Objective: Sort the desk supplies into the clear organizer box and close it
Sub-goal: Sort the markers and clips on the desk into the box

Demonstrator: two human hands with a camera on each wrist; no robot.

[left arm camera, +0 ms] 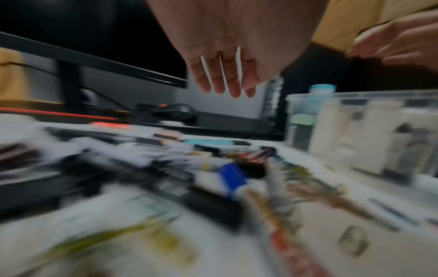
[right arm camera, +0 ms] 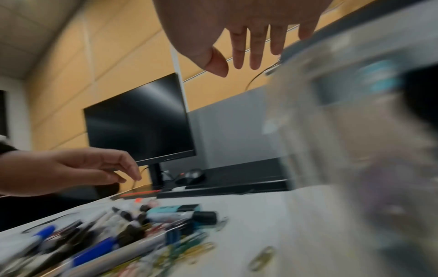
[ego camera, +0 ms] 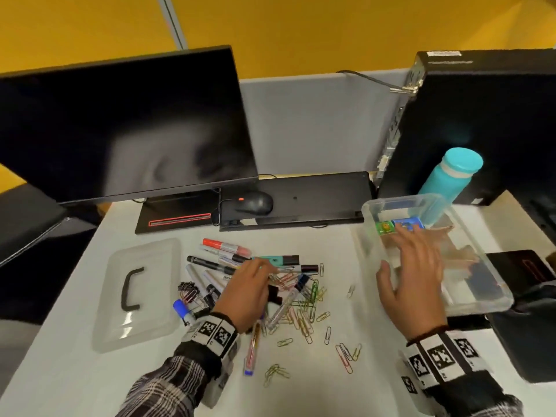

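Observation:
The clear organizer box (ego camera: 478, 305) stands open at the right, with a green (ego camera: 385, 227) and a blue item (ego camera: 407, 224) at its far end. Its lid (ego camera: 150, 266), with a black handle, lies flat at the left. Between them is a pile of pens, markers and binder clips (ego camera: 210, 275) and scattered coloured paper clips (ego camera: 304, 311). My left hand (ego camera: 267, 275) hovers over the pile with relaxed fingers (left arm camera: 227, 90), holding nothing. My right hand (ego camera: 397, 251) is spread over the box's near-left part, its fingers (right arm camera: 253, 56) straight and empty. Both wrist views are blurred.
A black monitor (ego camera: 120, 124) stands at the back left, with a mouse (ego camera: 255, 203) and a flat black keyboard (ego camera: 316, 200) behind the pile. A teal bottle (ego camera: 451, 179) and a black computer tower (ego camera: 481, 115) stand behind the box. Loose paper clips (ego camera: 346, 355) reach towards the front edge.

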